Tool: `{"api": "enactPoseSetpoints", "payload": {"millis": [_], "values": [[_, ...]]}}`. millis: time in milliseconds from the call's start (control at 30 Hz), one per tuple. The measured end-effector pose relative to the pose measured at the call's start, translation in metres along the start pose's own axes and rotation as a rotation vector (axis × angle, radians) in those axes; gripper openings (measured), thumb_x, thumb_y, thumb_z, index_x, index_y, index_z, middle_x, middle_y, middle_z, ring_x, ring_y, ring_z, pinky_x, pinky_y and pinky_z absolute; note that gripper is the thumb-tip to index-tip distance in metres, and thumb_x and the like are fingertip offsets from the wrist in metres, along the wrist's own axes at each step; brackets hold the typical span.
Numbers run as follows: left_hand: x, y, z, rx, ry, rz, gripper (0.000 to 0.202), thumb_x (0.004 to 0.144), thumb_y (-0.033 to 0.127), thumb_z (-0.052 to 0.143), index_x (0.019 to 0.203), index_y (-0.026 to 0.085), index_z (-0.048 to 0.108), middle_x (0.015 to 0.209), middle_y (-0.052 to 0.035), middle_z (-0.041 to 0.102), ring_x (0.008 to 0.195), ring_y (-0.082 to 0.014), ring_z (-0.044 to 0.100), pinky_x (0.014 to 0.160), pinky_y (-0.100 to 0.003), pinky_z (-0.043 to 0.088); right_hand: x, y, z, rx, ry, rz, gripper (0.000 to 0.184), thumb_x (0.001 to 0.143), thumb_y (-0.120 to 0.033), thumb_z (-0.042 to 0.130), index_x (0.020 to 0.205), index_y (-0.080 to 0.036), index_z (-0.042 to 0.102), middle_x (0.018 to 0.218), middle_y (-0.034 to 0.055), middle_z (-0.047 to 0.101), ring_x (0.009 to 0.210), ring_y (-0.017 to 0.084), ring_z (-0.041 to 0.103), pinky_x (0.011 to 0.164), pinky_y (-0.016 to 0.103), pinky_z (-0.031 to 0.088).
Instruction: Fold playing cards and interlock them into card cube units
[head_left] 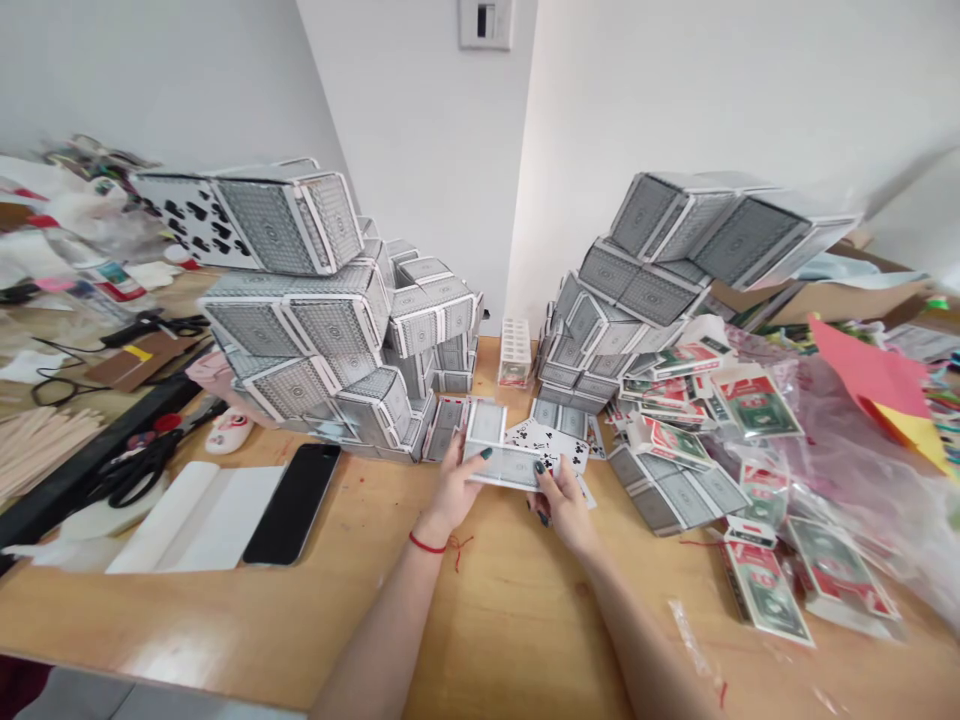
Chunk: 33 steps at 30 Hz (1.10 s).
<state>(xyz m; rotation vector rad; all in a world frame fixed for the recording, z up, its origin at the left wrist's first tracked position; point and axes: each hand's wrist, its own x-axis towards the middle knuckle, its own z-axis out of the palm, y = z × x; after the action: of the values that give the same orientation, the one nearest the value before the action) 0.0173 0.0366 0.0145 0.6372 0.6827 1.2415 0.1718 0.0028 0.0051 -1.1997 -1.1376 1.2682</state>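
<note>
**Left hand** (452, 490): narrow grip on the left edge of a flat panel of grey-backed playing cards (501, 465); a red string bracelet (429, 544) circles the wrist.
**Right hand** (561, 505): narrow grip at the panel's right end, fingers (546, 482) against face-up club cards (550, 447).
**Held cards:** mid-table, low over the wooden tabletop (510, 620), between the two towers.
**Left tower:** box-like card structure (300, 305), far left of the hands.
**Right tower:** similar card structure (637, 285), far right of the hands.
**Near right:** loose card panels (675, 490) and dollar-print card packs (763, 592), beside a pink plastic bag (847, 420).
**Left of the hands:** black smartphone (292, 503), white paper (195, 520), black-handled scissors (139, 465).
</note>
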Motion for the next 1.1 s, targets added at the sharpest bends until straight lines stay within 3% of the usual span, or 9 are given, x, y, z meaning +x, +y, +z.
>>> {"api": "enactPoseSetpoints", "payload": {"millis": [100,200,300,367,467,700,833,933,1100], "values": [[-0.001,0.003,0.007,-0.26,-0.06,-0.071,0.039,0.071,0.021,0.055,0.11,0.018,0.053,0.105,-0.0094,0.061,0.101,-0.0243,0.054,0.088,-0.039,0.04,-0.004,-0.001,0.006,0.095,-0.051,0.088,0.03,0.079,-0.049,0.045,0.079,-0.021,0.034,0.057,-0.003,0.059,0.034,0.007,0.045,0.03,0.017,0.033],[-0.003,0.006,0.011,-0.385,-0.085,-0.067,0.041,0.076,0.022,0.049,0.117,0.024,0.048,0.116,-0.0069,0.056,0.107,-0.025,0.051,0.091,-0.044,0.037,-0.01,0.002,0.014,0.172,-0.234,0.218,0.034,0.074,-0.049,0.053,0.078,-0.02,0.035,0.067,0.0021,0.064,0.044,0.013,0.059,0.033,0.02,0.042],[-0.002,0.006,0.008,-0.443,-0.04,-0.046,0.038,0.081,0.023,0.045,0.118,0.029,0.045,0.121,-0.0034,0.053,0.111,-0.0232,0.048,0.094,-0.046,0.035,-0.016,0.006,0.021,0.23,-0.368,0.306,0.035,0.073,-0.049,0.054,0.08,-0.018,0.038,0.071,0.0048,0.065,0.05,0.017,0.063,0.037,0.024,0.048],[0.0,0.004,0.004,-0.462,0.005,-0.063,0.034,0.081,0.025,0.045,0.115,0.027,0.047,0.116,-0.0046,0.057,0.111,-0.022,0.049,0.096,-0.045,0.033,-0.019,0.009,0.026,0.272,-0.395,0.331,0.035,0.074,-0.049,0.053,0.082,-0.018,0.04,0.073,0.0056,0.066,0.051,0.016,0.063,0.038,0.025,0.05],[0.003,0.002,-0.001,-0.475,0.035,-0.113,0.032,0.08,0.027,0.046,0.112,0.023,0.051,0.111,-0.0058,0.06,0.107,-0.022,0.052,0.097,-0.043,0.032,-0.022,0.011,0.03,0.333,-0.414,0.335,0.033,0.074,-0.046,0.055,0.081,-0.017,0.042,0.075,0.006,0.066,0.051,0.014,0.062,0.038,0.022,0.049],[-0.001,0.011,0.004,-0.519,-0.089,-0.258,0.038,0.079,0.05,0.04,0.107,0.026,0.052,0.116,-0.0079,0.056,0.101,-0.029,0.055,0.087,-0.052,0.036,-0.026,0.013,0.039,0.451,-0.37,0.337,0.03,0.072,-0.041,0.06,0.076,-0.015,0.045,0.073,0.0068,0.066,0.049,0.012,0.06,0.04,0.022,0.048],[0.0,0.013,0.002,-0.517,-0.094,-0.309,0.051,0.076,0.06,0.036,0.113,0.027,0.048,0.113,-0.0096,0.057,0.093,-0.0281,0.059,0.08,-0.049,0.041,-0.027,0.013,0.044,0.468,-0.298,0.359,0.032,0.07,-0.043,0.062,0.074,-0.015,0.046,0.07,0.0063,0.066,0.051,0.013,0.061,0.045,0.024,0.05],[0.003,0.009,0.0,-0.465,-0.052,-0.349,0.052,0.076,0.058,0.036,0.116,0.027,0.046,0.098,-0.0087,0.063,0.074,-0.0241,0.062,0.068,-0.043,0.046,-0.028,0.013,0.046,0.474,-0.281,0.392,0.034,0.068,-0.044,0.062,0.075,-0.015,0.046,0.071,0.0066,0.067,0.053,0.015,0.063,0.048,0.027,0.051],[0.007,0.004,0.003,-0.399,0.014,-0.265,0.053,0.078,0.055,0.037,0.116,0.021,0.049,0.077,-0.0066,0.065,0.053,-0.0178,0.056,0.052,-0.032,0.044,-0.029,0.012,0.048,0.481,-0.283,0.411,0.035,0.069,-0.047,0.061,0.072,-0.015,0.045,0.064,0.0066,0.066,0.048,0.015,0.062,0.046,0.026,0.049]]}}
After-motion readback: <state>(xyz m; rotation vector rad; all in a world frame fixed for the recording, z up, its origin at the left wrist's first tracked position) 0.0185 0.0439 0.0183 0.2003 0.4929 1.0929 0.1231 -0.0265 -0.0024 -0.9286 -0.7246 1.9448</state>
